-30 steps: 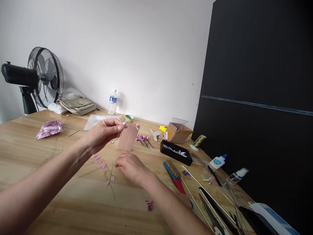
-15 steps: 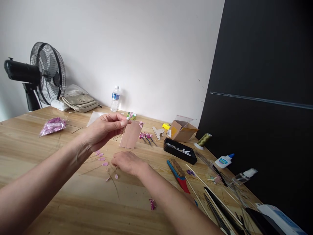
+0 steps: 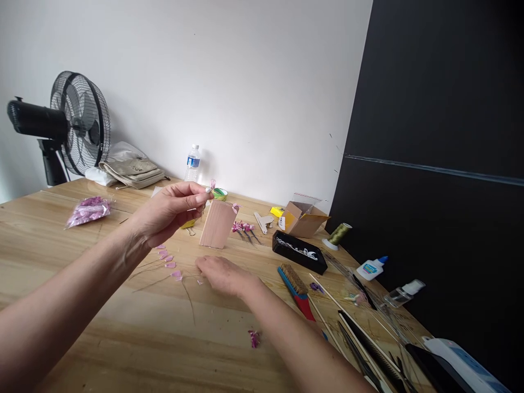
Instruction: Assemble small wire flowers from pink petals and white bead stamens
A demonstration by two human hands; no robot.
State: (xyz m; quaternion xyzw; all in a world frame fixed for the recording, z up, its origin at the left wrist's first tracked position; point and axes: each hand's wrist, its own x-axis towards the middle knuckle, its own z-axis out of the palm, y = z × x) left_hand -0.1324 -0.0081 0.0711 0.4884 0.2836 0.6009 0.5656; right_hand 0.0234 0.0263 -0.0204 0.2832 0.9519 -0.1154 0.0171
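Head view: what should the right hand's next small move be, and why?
Probably pinch the small pink petal with the right hand: it appears close beside that hand, apart from the row of petals, while the left hand holds up a pink piece. Whether the right grip holds something is hidden.

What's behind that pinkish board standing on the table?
Just above the top edge of the board, part of a green roll shows farther back. Whatever lies directly behind is covered, so I can't tell.

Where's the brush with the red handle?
In the head view, the brush lies right of centre on the table, right of the right hand and just in front of the black tray.
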